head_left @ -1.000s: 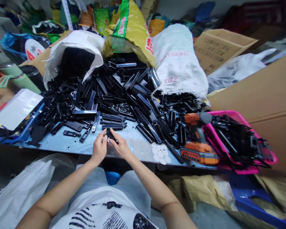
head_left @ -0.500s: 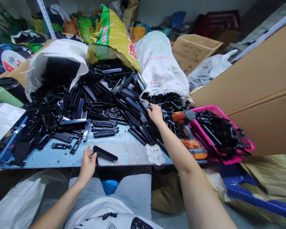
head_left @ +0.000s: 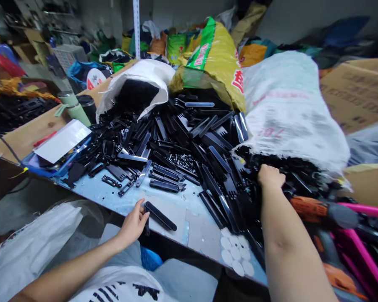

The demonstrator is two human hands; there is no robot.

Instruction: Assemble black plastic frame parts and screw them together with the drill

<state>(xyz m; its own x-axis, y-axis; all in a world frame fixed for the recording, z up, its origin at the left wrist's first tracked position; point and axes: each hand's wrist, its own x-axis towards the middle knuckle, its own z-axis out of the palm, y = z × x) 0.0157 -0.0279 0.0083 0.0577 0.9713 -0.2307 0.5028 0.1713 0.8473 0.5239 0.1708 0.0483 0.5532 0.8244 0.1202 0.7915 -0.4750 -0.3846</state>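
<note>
My left hand rests at the near table edge, fingers pinched on the end of a long black plastic bar that lies on the blue tabletop. My right hand reaches far right into the pile of black plastic parts spilling from the white woven sack. Its fingers are buried among the parts, so I cannot see what they grip.
A second open white sack and a yellow-green bag lie at the back. An orange drill and a pink basket sit at the right. A green bottle, a white sheet and round white stickers lie on the table.
Both hands first held a part together at the table edge. My right hand then left it and reached right into the pile by the sack. The left hand stays on the bar.
</note>
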